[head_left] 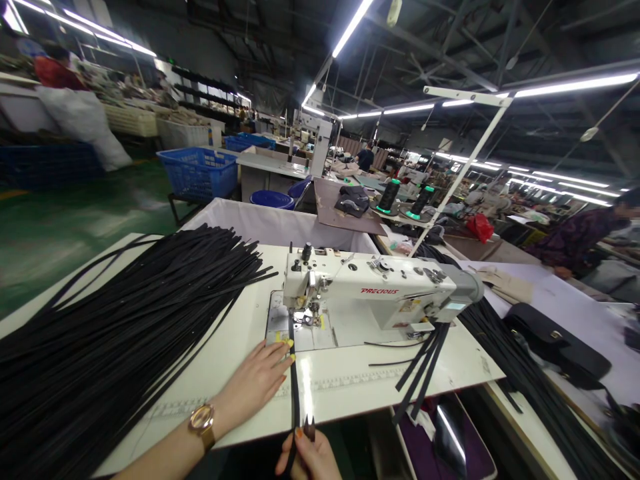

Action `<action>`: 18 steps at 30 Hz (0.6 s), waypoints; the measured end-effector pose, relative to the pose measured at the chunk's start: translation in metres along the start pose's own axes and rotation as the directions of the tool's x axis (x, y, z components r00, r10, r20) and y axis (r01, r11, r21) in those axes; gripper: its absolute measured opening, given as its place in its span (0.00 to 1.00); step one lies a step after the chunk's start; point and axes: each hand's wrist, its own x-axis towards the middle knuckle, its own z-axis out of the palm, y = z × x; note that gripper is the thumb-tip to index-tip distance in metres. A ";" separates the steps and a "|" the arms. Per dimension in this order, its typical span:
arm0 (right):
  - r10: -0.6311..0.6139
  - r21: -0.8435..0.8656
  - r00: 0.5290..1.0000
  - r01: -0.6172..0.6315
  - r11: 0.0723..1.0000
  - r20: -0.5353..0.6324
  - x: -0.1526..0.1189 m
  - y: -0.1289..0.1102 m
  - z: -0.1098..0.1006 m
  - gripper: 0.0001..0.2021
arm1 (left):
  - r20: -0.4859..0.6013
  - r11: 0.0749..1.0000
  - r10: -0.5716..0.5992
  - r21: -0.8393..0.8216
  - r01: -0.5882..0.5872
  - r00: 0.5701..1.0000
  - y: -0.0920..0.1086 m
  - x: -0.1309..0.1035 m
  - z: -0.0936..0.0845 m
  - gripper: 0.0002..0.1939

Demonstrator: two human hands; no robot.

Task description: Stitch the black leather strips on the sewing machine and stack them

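Observation:
A black strap (pixel 295 393) runs from under the needle of the white sewing machine (pixel 370 283) toward the table's front edge. My left hand (pixel 257 377) lies flat on the table at the strap's left side, fingers spread, fingertips touching the strap near the metal plate. Just past the front edge, my right hand (pixel 307 457) pinches the strap between thumb and fingers; a dark pointed tool (pixel 309 429) also sticks up from that hand. To the left a large pile of black straps (pixel 125 313) covers the table.
More black straps (pixel 425 367) hang over the front edge at the right. Two black thread cones (pixel 389 197) stand behind the machine. An open drawer (pixel 483 453) is below right. A blue basket (pixel 200 172) stands behind left. A person (pixel 575 233) is at the far right.

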 end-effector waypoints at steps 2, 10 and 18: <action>-0.007 0.014 1.000 0.007 1.000 0.000 0.002 0.006 -0.003 0.27 | -0.008 1.000 0.004 0.000 -0.004 1.000 0.000 0.000 0.001 0.18; -0.027 0.050 1.000 0.026 0.998 0.006 0.005 0.012 -0.004 0.26 | -0.021 1.000 0.022 0.017 -0.022 1.000 -0.001 0.000 0.002 0.17; -0.041 0.070 0.999 0.039 0.997 0.028 0.004 0.009 -0.002 0.25 | -0.048 1.000 0.027 -0.002 -0.028 0.998 -0.001 0.000 0.003 0.17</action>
